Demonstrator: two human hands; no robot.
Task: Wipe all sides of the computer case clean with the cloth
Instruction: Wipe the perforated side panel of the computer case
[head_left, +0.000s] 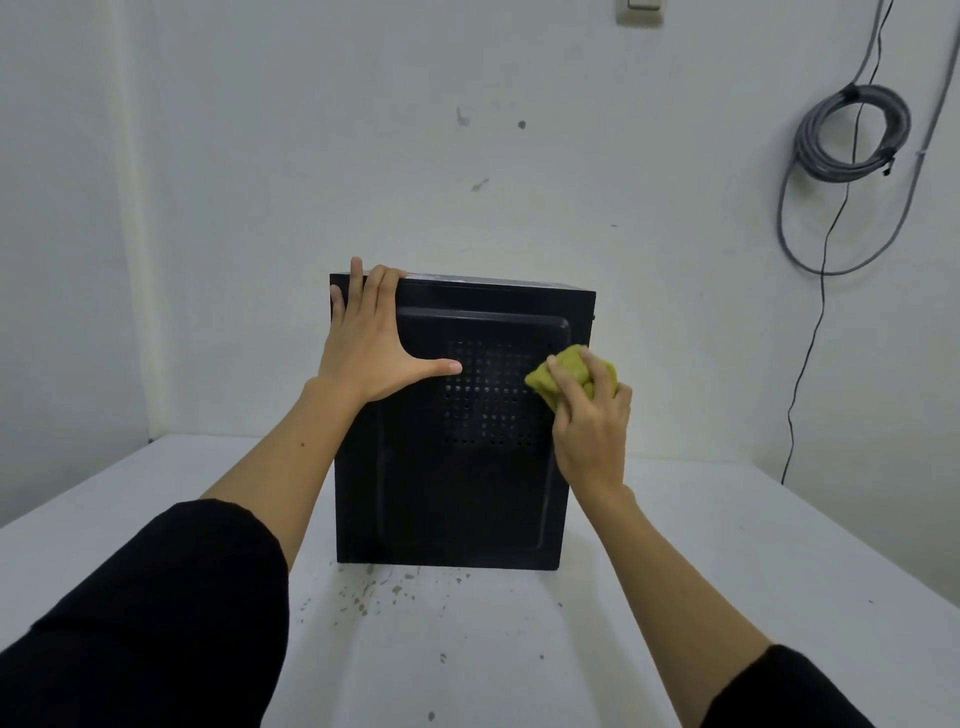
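- Nearest, a white table is seen, with brown specks scattered on it below and toward the viewer from the grip.
- The case is stood upright on the table, its long axis vertical, its vented side panel turned to the viewer.
- The cloth is bunched and pinched in the curled fingers of the right hand, pressed to the panel's upper right, just beside the vent holes.
- Most of the panel lies left of and below this grip, so the wipe is judged to run that way.
- The left hand is spread flat across the upper left corner, well left of the grip, fingers over the top edge; it may obstruct a leftward stroke.
- Farthest, coiled cable hangs on the wall, up and right.
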